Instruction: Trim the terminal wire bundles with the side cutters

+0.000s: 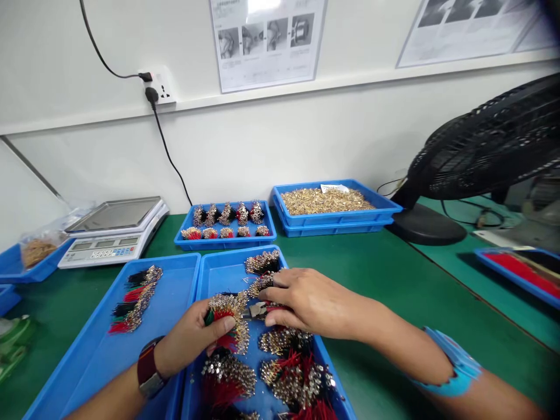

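Observation:
My left hand (192,329) is closed round a bundle of short wires (230,321), red and dark, with gold and silver metal terminals on their ends. From the right, my right hand (306,303) grips what look like small pliers (257,310); the grey metal head points left at the bundle, and the fingers cover most of the handles. Both hands are over a blue tray (214,265). More bundles of terminal-tipped wires lie in it, including a silver-tipped one (230,373) below my left hand and another (262,262) at the far end.
A second blue tray (87,356) on the left holds a row of wire bundles (137,300). Behind stand a tray of sorted bundles (225,242), stacked trays (336,220) of loose gold terminals and a digital scale (114,230). A black fan (481,146) stands at the right.

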Tool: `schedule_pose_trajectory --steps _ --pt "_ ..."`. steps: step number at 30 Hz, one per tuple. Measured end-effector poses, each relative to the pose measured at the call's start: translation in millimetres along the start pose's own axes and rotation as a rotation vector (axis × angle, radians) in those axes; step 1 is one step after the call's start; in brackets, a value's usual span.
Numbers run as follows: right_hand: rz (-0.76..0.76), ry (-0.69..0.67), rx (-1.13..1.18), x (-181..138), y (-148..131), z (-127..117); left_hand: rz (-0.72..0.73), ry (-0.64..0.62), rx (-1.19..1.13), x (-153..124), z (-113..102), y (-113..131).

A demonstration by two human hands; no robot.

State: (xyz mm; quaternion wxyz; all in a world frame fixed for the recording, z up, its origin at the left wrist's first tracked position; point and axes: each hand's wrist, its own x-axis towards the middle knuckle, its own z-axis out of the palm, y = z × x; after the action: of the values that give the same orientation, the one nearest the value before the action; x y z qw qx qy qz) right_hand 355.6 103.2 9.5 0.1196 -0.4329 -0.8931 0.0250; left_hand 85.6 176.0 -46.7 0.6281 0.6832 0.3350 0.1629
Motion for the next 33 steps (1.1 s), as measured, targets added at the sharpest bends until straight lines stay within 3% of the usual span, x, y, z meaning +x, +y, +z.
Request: schedule_pose_trajectory --steps 6,16,28,33 --pt "0.021 -0.023 -0.041 -1.3 -1.3 -1.4 -0.046 0.072 -0.018 1.3 1.8 0.4" --pt "0.072 0.112 -0.158 -2.8 -5.6 2.0 -0.079 0.083 -0.043 1.9 2.0 1.4" --pt "0.025 0.027 -0.089 -0.9 -1.3 5.8 -0.159 0.051 -0.115 -1.3 5.3 11.4" --pt "0.03 0.009 -0.067 -1.8 -5.8 3.4 -0.104 0.161 -0.021 -0.8 6.1 12.3"
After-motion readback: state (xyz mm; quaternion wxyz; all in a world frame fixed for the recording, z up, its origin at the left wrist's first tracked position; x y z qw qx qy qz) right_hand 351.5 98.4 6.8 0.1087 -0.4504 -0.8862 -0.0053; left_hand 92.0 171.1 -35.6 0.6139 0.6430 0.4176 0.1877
